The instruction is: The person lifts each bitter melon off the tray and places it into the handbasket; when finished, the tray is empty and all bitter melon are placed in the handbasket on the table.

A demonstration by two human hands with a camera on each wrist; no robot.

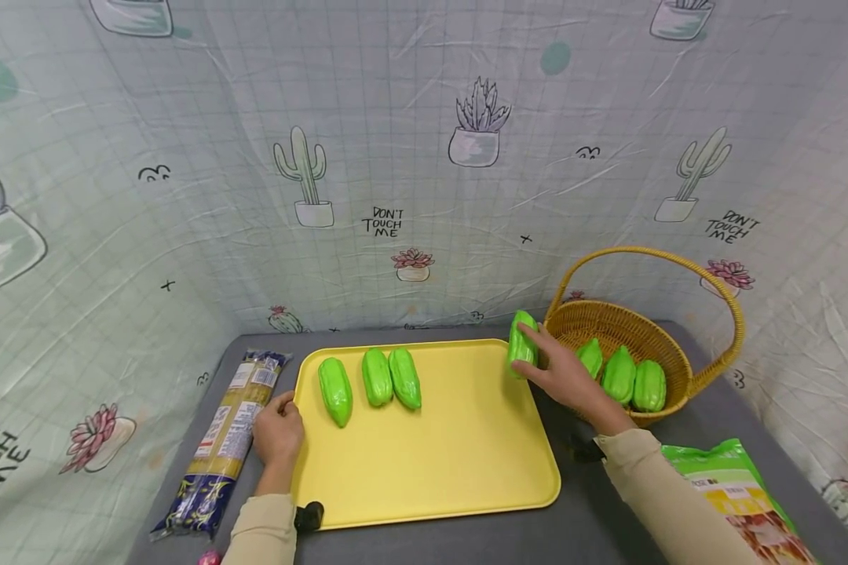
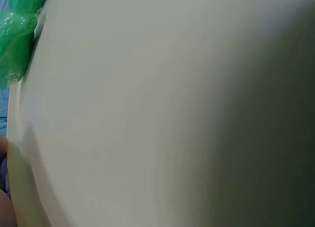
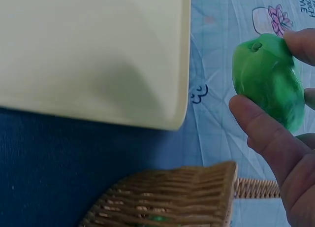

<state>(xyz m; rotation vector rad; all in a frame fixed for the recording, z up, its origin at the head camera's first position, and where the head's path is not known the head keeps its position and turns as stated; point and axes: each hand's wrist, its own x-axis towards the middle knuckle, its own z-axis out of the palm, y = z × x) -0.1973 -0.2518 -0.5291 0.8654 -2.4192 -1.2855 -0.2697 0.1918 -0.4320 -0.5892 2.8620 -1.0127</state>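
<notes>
My right hand pinches a glossy green ribbed fruit between thumb and fingers, above the tray's far right corner. In the right wrist view, the held fruit shows its stem end, with the thumb on one side and fingers on the other. My left hand grips the left rim of a yellow tray. Only bits of its fingers show in the left wrist view. On the tray lie a green fruit at the left and two more side by side, one of them a slimmer fruit.
A wicker basket with a tall handle stands right of the tray, with green fruits inside. A pack of dry noodles lies left of the tray. A green and yellow bag lies at front right. Behind hangs a patterned cloth.
</notes>
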